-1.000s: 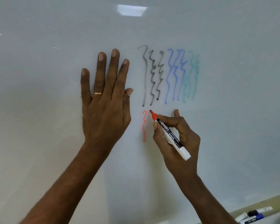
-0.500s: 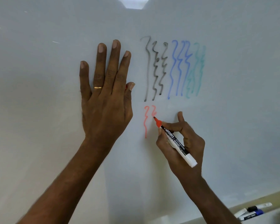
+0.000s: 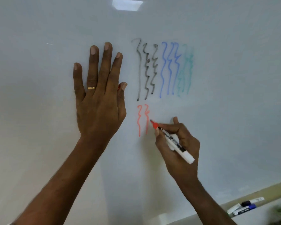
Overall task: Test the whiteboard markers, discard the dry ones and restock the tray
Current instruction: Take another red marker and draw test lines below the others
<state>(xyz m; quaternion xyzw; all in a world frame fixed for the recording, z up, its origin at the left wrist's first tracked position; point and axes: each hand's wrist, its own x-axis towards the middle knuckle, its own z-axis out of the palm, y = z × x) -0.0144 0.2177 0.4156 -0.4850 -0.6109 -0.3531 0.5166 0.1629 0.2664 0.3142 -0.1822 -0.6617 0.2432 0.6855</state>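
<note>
Red-tipped and uncapped, a whiteboard marker [image 3: 173, 140] is gripped in the right hand [image 3: 175, 161], pinched like a pen between the thumb and curled fingers. Its tip is set at the whiteboard [image 3: 234, 95] just right of two red squiggles [image 3: 143, 119]. The white end of the barrel is pointed down and to the right, past the knuckles. The left hand [image 3: 99, 98] is laid flat on the board to the left of the lines, with the fingers straight and close together and a gold ring [image 3: 91, 88] worn on one of them. A speck of red [image 3: 119, 86] is glimpsed between its thumb and forefinger; what it is cannot be told. Above the red lines, three black squiggles [image 3: 146, 70], three blue ones [image 3: 169, 70] and a pale green patch of lines [image 3: 186, 70] are drawn side by side. At the lower right, below the board's edge, a few capped markers [image 3: 243, 207] are seen lying together, blurred.
</note>
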